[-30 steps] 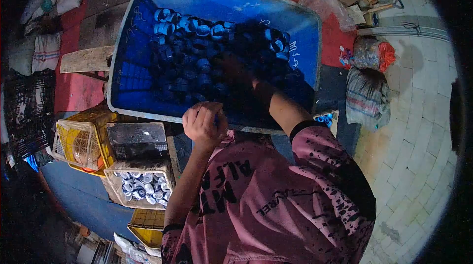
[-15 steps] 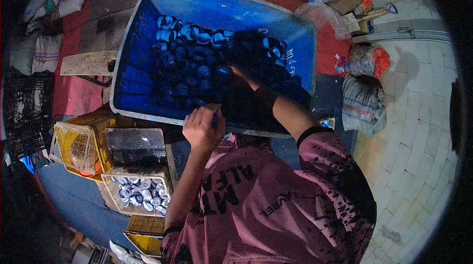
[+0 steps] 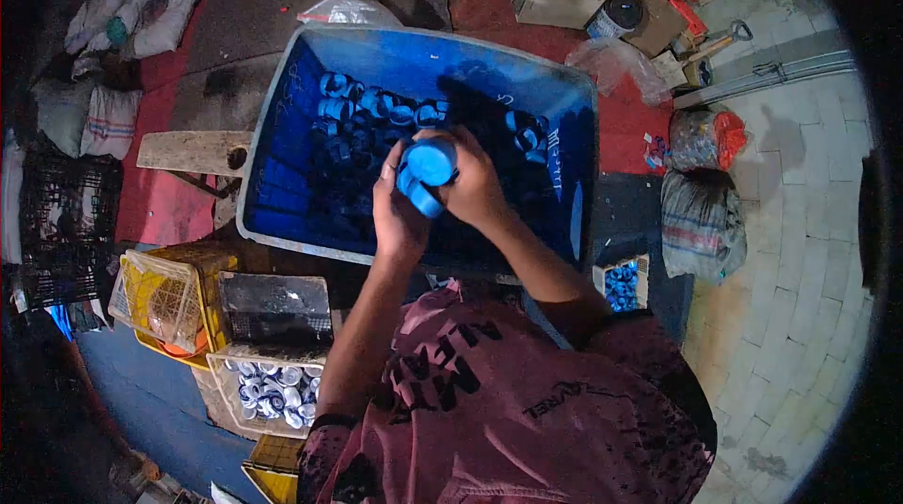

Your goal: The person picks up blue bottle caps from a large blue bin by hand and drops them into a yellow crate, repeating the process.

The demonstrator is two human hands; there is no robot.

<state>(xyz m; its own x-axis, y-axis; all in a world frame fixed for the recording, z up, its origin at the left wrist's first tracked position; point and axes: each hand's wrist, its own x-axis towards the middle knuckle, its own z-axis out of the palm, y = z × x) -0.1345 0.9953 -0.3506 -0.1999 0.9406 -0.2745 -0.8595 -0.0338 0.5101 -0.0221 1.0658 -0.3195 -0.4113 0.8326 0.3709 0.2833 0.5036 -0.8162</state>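
Observation:
My left hand [image 3: 399, 217] and my right hand [image 3: 475, 186] meet over the near side of a large blue tub [image 3: 282, 244]. The fingers of my right hand close around a round blue plastic cap [image 3: 434, 162], its flat top facing up. Just below it a second blue cap [image 3: 419, 194] lies tilted against the fingers of my left hand, which curl round it. Many similar blue caps [image 3: 381, 102] are heaped inside the tub, partly in shadow and partly hidden by my hands.
To the left, a crate of white and dark caps [image 3: 226, 389] stands by a yellow crate [image 3: 226, 316]. A small box of blue pieces [image 3: 641, 280] sits at the right. A wooden plank [image 3: 188, 151] juts out beside the tub; sacks [image 3: 704, 222] stand farther right.
My right hand has come up out of the heap and joined my left hand, which has moved over the tub. Two blue caps now show between them. The view has shifted slightly.

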